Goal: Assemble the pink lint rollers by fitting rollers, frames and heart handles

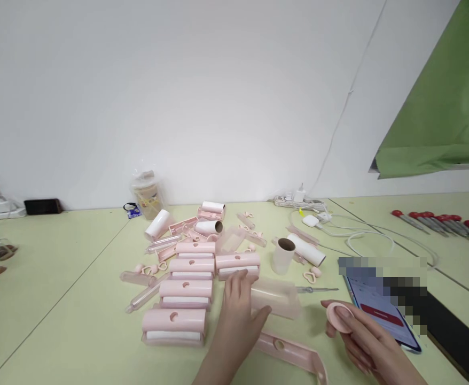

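My right hand (360, 334) pinches a round pink disc (339, 317) between thumb and fingers, above the table beside the phone. My left hand (240, 307) has its thumb spread from its fingers and lies over the left end of a clear frosted cover (278, 298); whether the fingertips touch it is unclear. Below the hands lies a long pink curved shell (290, 350) with a round hole. Left of my left hand, pink roller cases (174, 322) holding white rolls stand in a column, with another pink case (238, 263) just beyond my fingertips.
A white roll (283, 256) stands upright, and another roll (306, 249) lies behind it. A screwdriver (318, 289) lies near the cover. To the right are a phone (382, 310), cables (354, 230) and red-capped items (438, 219). A bagged cup (148, 195) stands by the wall.
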`<state>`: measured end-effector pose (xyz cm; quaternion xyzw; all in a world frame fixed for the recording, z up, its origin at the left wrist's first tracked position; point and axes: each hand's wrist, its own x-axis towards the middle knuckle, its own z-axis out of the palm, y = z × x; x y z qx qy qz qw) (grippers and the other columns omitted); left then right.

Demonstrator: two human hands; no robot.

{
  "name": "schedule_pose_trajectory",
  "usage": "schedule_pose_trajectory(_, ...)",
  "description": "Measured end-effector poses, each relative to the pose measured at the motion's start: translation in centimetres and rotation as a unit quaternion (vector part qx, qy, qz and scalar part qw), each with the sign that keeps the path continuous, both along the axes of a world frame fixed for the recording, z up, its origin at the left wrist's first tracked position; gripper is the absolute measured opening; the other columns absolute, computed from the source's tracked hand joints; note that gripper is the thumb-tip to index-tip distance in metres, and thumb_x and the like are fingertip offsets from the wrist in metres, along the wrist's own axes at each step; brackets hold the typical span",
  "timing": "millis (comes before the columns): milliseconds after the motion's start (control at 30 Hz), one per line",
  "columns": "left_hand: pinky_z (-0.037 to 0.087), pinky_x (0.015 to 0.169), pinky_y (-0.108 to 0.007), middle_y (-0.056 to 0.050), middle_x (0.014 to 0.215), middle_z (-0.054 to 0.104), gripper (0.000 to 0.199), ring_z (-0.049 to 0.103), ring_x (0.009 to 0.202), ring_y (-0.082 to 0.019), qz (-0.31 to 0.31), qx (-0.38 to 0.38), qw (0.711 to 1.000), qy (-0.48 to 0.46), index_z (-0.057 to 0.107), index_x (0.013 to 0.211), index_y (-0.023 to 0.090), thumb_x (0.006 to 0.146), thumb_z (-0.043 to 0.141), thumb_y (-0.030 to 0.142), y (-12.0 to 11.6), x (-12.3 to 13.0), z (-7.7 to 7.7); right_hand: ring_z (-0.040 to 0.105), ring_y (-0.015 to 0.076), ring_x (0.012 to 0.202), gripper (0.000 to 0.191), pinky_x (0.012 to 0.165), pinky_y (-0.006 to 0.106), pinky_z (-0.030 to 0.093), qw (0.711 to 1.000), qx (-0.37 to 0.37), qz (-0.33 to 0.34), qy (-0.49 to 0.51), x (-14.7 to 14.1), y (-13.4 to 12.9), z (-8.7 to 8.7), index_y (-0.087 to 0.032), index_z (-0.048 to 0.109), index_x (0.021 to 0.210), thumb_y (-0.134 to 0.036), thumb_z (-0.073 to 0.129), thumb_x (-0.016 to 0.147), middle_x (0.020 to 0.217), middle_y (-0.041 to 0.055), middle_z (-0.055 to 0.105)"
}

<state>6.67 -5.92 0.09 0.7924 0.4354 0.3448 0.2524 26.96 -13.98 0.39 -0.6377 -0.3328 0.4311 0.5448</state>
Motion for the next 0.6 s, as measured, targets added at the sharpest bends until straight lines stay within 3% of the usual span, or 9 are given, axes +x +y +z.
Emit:
schedule_pose_trajectory(100,0.044,0.084,-0.046,-0.01,0.109,0.054,0.024,0.047,0.105,-0.027,-0.02,0.075,0.996,0.051,0.052,0.102,0.017,0.079,0.057,0.018,-0.6,-0.1,0.2,0.024,0.0072,0.039,0.042,0.037,0.021,0.025,0.999,-0.022,-0.008,0.046,0.1,-0.3,-0.5,-0.022,0.061,0.095,-0.057,0.059,0.071,0.056,-0.0037,0.049)
schedule_pose_trajectory(167,0.047,0.076,-0.039,-0.006,0.094,0.058,0.013,0.052,0.091,-0.023,-0.078,0.121,0.985,0.097,0.056,0.093,0.018,0.081,0.056,0.023,-1.1,0.0,0.3,0.021,0.0073,0.037,0.046,0.035,0.021,0.023,0.996,-0.026,-0.023,0.088,0.2,-0.3,-0.6,-0.021,0.06,0.101,-0.058,0.054,0.074,0.048,-0.0062,0.039)
schedule_pose_trajectory(267,0.048,0.068,-0.033,-0.003,0.081,0.06,0.022,0.053,0.078,-0.02,-0.188,0.178,0.95,0.176,0.058,0.083,0.018,0.076,0.063,0.038,-1.8,0.3,0.1,0.019,0.0083,0.037,0.047,0.037,0.021,0.024,0.993,-0.001,-0.04,0.109,0.5,-0.4,-0.6,-0.021,0.059,0.108,-0.054,0.052,0.076,0.044,-0.0084,0.027)
schedule_pose_trajectory(333,0.047,0.067,-0.032,-0.002,0.079,0.06,0.028,0.054,0.076,-0.02,-0.227,0.192,0.931,0.21,0.058,0.082,0.017,0.073,0.065,0.042,-2.2,0.5,0.0,0.019,0.0084,0.038,0.048,0.037,0.022,0.022,0.994,0.0,-0.052,0.096,0.7,-0.4,-0.4,-0.021,0.057,0.112,-0.052,0.054,0.076,0.045,-0.0078,0.03)
schedule_pose_trajectory(400,0.047,0.07,-0.032,-0.003,0.085,0.061,0.029,0.054,0.081,-0.021,-0.231,0.184,0.934,0.201,0.058,0.09,0.017,0.074,0.064,0.04,-2.2,0.8,0.5,0.019,0.0083,0.037,0.051,0.036,0.023,0.021,0.996,-0.005,-0.055,0.072,1.0,-0.3,-0.1,-0.02,0.055,0.114,-0.053,0.054,0.075,0.046,-0.0067,0.036)
schedule_pose_trajectory(500,0.046,0.08,-0.034,-0.005,0.098,0.061,0.034,0.053,0.093,-0.021,-0.191,0.122,0.966,0.125,0.055,0.106,0.018,0.078,0.06,0.038,-0.9,1.9,2.7,0.025,0.0089,0.039,0.052,0.038,0.024,0.026,0.998,0.042,-0.04,-0.04,1.4,1.0,0.7,-0.02,0.055,0.115,-0.055,0.053,0.076,0.057,-0.0012,0.052)
schedule_pose_trajectory(600,0.042,0.089,-0.04,-0.009,0.107,0.06,0.039,0.049,0.104,-0.025,-0.107,0.071,0.986,0.103,0.05,0.114,0.013,0.081,0.058,0.031,1.9,3.8,5.0,0.041,0.0106,0.046,0.044,0.044,0.026,0.037,0.962,0.107,-0.011,-0.25,1.6,4.1,1.8,-0.024,0.057,0.112,-0.052,0.051,0.079,0.099,0.0068,0.063)
